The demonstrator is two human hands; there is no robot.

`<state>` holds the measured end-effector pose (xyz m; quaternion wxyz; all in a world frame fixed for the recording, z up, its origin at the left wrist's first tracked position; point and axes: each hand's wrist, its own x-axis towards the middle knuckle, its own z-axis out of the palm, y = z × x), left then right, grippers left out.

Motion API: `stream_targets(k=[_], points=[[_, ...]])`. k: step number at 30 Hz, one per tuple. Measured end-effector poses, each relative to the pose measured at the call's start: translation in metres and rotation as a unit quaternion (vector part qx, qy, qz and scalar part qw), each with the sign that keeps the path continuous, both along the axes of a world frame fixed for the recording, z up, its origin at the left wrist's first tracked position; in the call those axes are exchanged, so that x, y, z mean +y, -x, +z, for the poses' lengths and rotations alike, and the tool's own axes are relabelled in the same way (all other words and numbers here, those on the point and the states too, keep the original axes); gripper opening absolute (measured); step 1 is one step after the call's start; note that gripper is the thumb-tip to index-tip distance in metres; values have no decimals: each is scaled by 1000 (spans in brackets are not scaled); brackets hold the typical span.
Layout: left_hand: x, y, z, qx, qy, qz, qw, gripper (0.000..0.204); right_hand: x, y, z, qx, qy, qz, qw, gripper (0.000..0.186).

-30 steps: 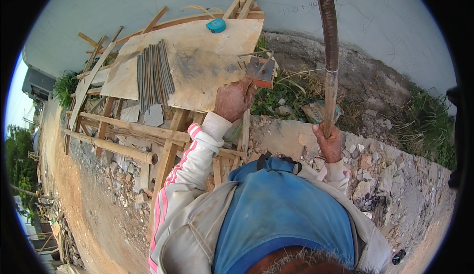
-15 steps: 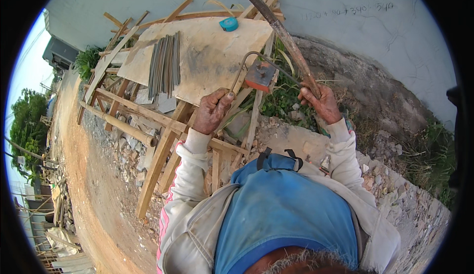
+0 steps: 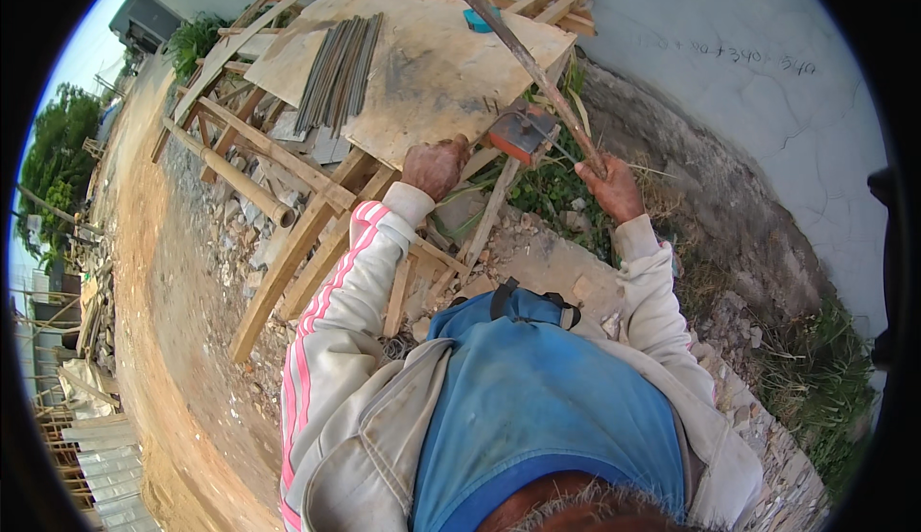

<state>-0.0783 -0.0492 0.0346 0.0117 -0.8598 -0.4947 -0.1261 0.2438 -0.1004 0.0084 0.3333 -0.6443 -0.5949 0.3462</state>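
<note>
My left hand [image 3: 433,168] is closed at the near edge of a stained plywood board [image 3: 429,75], its grip mostly hidden from view. My right hand [image 3: 610,189] grips a long rusty metal pipe [image 3: 523,57] angled up and leftward across the board's right side. Between my hands is a bending block [image 3: 511,139] with a dark top and orange sides, fixed at the board's corner. A thin bent steel rod [image 3: 558,144] runs from the block toward my right hand. A bundle of straight steel rods [image 3: 336,73] lies on the board, and a teal tape measure [image 3: 477,20] sits at the back.
Wooden beams [image 3: 326,239] and a bamboo pole [image 3: 230,172] form a rough stand under the board. A pale wall [image 3: 739,91] rises behind and right, with weeds [image 3: 801,383] at its foot. Rubble [image 3: 259,235] lies below, and a dirt path [image 3: 163,273] runs along the left.
The pipe has swung from upright toward the left across the board. My right hand has risen. My left hand, which held the bent rod, has moved right and up, its fingers now turned away from view.
</note>
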Motion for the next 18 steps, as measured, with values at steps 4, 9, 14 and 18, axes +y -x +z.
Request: stream_targets(k=[4, 9, 14, 18], points=[[7, 2, -5, 26, 22, -2, 999, 26, -1, 4, -1, -30, 14, 5, 999, 37], [13, 4, -10, 35, -16, -9, 999, 30, -10, 11, -5, -26, -16, -20, 999, 37], [16, 6, -10, 44, -1, 7, 999, 35, -12, 13, -5, -15, -43, -23, 999, 35], [17, 10, -11, 44, -5, 3, 999, 35, -11, 14, -2, 39, -19, -25, 999, 28]])
